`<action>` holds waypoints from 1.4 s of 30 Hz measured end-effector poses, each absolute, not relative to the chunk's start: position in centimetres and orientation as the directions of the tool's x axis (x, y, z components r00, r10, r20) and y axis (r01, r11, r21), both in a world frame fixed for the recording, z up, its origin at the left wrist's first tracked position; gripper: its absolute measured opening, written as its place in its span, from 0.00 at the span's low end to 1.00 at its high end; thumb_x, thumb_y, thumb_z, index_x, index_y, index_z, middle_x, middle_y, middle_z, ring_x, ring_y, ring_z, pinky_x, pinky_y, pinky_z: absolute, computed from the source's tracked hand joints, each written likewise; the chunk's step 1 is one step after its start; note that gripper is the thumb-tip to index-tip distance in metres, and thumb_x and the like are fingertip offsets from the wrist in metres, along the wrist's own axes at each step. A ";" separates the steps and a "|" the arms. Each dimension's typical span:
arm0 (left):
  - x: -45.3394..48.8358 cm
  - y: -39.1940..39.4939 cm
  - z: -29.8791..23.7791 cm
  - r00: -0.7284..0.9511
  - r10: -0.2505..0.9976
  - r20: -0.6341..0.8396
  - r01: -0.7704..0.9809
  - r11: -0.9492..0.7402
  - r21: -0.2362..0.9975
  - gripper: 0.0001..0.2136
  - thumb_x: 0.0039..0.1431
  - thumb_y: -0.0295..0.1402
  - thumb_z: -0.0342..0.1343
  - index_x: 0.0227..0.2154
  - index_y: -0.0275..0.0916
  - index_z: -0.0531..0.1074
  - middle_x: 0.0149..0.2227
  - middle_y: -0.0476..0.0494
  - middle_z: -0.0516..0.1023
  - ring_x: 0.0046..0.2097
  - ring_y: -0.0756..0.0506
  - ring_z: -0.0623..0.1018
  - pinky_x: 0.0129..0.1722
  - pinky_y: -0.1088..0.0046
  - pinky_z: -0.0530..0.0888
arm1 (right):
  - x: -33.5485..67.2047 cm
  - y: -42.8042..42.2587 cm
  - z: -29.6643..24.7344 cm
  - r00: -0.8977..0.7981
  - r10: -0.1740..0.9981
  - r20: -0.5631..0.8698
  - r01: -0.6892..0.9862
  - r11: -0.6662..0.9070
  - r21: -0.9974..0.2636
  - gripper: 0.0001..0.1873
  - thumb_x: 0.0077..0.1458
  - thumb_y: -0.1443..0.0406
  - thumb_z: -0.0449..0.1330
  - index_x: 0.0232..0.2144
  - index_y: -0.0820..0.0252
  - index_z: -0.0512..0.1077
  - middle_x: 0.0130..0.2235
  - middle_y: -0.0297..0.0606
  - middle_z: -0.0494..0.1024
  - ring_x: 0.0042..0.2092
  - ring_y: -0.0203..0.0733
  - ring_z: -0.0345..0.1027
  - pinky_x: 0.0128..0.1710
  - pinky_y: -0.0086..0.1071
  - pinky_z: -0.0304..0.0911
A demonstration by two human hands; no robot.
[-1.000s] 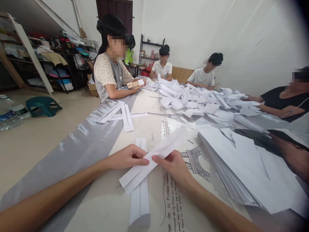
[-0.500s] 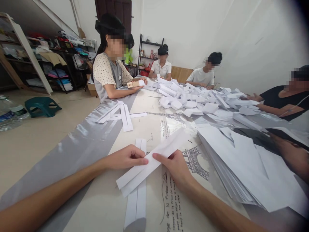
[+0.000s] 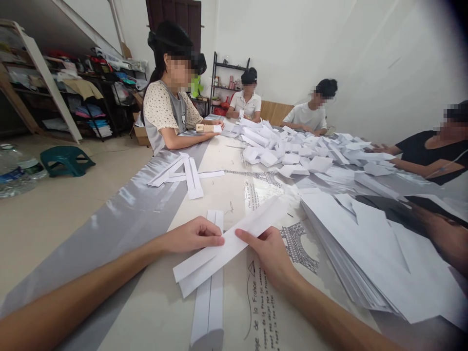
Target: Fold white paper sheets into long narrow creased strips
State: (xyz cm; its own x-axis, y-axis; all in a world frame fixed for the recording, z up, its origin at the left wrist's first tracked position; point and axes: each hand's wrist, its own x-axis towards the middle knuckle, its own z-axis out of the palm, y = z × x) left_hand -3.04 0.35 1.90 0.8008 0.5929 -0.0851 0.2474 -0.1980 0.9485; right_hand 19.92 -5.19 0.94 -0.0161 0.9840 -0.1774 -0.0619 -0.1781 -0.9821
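Note:
A folded white paper strip (image 3: 204,271) is held slantwise between my two hands, its lower end nearer me on the left. My left hand (image 3: 199,235) pinches its upper left edge between thumb and curled fingers. On the right side, my right hand (image 3: 266,248) grips it with the thumb on top and the fingers hidden underneath. Below it, a second folded paper strip (image 3: 208,312) lies lengthwise on the printed tablecloth (image 3: 146,307), partly covered by the held one. Farther off to the left, several folded strips (image 3: 192,181) lie crossed over each other.
A stack of white paper sheets (image 3: 369,243) lies at the right. Behind it spreads a large heap of folded white paper pieces (image 3: 292,146). Several people sit around the table; the person on the left (image 3: 164,107) holds a small wooden block (image 3: 205,128). A green stool (image 3: 68,161) stands on the floor.
The held strip's lower end has shifted slightly left, and its folds are spread a little wider. Both hands keep their hold. The view has moved slightly.

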 end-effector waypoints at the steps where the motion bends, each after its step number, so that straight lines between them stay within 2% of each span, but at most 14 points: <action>1: -3.0 0.3 1.9 0.803 0.590 -0.086 0.246 -0.197 0.949 0.21 0.66 0.48 0.55 0.24 0.36 0.67 0.23 0.54 0.55 0.25 0.52 0.55 0.25 0.73 0.51 | 20.0 -5.2 0.9 -0.018 0.983 -0.181 -0.052 -0.182 -0.982 0.19 0.46 0.53 0.73 0.35 0.60 0.81 0.36 0.44 0.83 0.41 0.53 0.77 0.43 0.45 0.71; 7: -2.9 0.0 2.0 0.794 0.605 -0.067 0.248 -0.222 0.943 0.22 0.68 0.47 0.52 0.23 0.37 0.61 0.23 0.55 0.51 0.25 0.53 0.52 0.24 0.73 0.50 | 20.2 -5.0 1.0 -0.005 0.982 -0.190 -0.024 -0.190 -0.982 0.19 0.46 0.53 0.73 0.34 0.60 0.81 0.32 0.42 0.82 0.38 0.52 0.76 0.40 0.43 0.70; 13: -2.9 0.1 2.1 0.798 0.597 -0.075 0.251 -0.217 0.943 0.22 0.68 0.47 0.52 0.23 0.37 0.63 0.23 0.54 0.52 0.25 0.53 0.53 0.24 0.73 0.50 | 20.1 -5.0 0.8 0.041 0.983 -0.180 -0.024 -0.179 -0.984 0.20 0.45 0.52 0.73 0.33 0.60 0.80 0.34 0.42 0.82 0.38 0.50 0.76 0.40 0.42 0.69; 20: -3.2 0.3 2.2 0.802 0.590 -0.091 0.240 -0.179 0.954 0.22 0.67 0.46 0.54 0.22 0.37 0.61 0.23 0.54 0.53 0.25 0.53 0.54 0.25 0.73 0.51 | 20.4 -4.8 0.7 0.084 0.982 -0.172 -0.002 -0.172 -0.985 0.20 0.46 0.50 0.72 0.28 0.60 0.77 0.33 0.41 0.81 0.35 0.47 0.73 0.37 0.40 0.65; 28: -3.0 0.1 2.2 0.792 0.608 -0.049 0.236 -0.231 0.944 0.23 0.67 0.49 0.52 0.23 0.37 0.62 0.23 0.54 0.53 0.25 0.53 0.54 0.24 0.74 0.51 | 20.6 -4.8 0.7 0.142 0.976 -0.163 0.067 -0.174 -0.982 0.22 0.43 0.50 0.73 0.19 0.57 0.70 0.26 0.35 0.74 0.28 0.41 0.65 0.31 0.37 0.60; 32: -2.9 0.0 2.2 0.798 0.600 -0.057 0.250 -0.243 0.937 0.21 0.69 0.48 0.49 0.26 0.36 0.66 0.25 0.53 0.57 0.26 0.52 0.57 0.25 0.74 0.54 | 20.4 -4.8 1.0 0.126 0.977 -0.173 0.076 -0.184 -0.980 0.23 0.43 0.49 0.73 0.20 0.58 0.71 0.25 0.35 0.73 0.27 0.41 0.64 0.30 0.37 0.58; 39: -3.2 0.3 2.5 0.822 0.567 -0.061 0.230 -0.231 0.945 0.22 0.68 0.47 0.51 0.23 0.37 0.61 0.24 0.54 0.54 0.26 0.52 0.55 0.25 0.74 0.52 | 20.4 -4.9 1.1 0.089 0.982 -0.165 0.046 -0.170 -0.984 0.20 0.45 0.49 0.72 0.26 0.59 0.75 0.29 0.38 0.77 0.31 0.44 0.68 0.33 0.38 0.62; 42: -3.2 0.3 2.3 0.823 0.565 -0.062 0.228 -0.227 0.947 0.22 0.68 0.47 0.51 0.23 0.37 0.62 0.23 0.54 0.55 0.26 0.52 0.55 0.25 0.73 0.53 | 20.4 -4.9 1.2 0.091 0.984 -0.152 0.066 -0.158 -0.985 0.20 0.44 0.50 0.73 0.24 0.59 0.74 0.28 0.38 0.77 0.30 0.44 0.68 0.32 0.38 0.62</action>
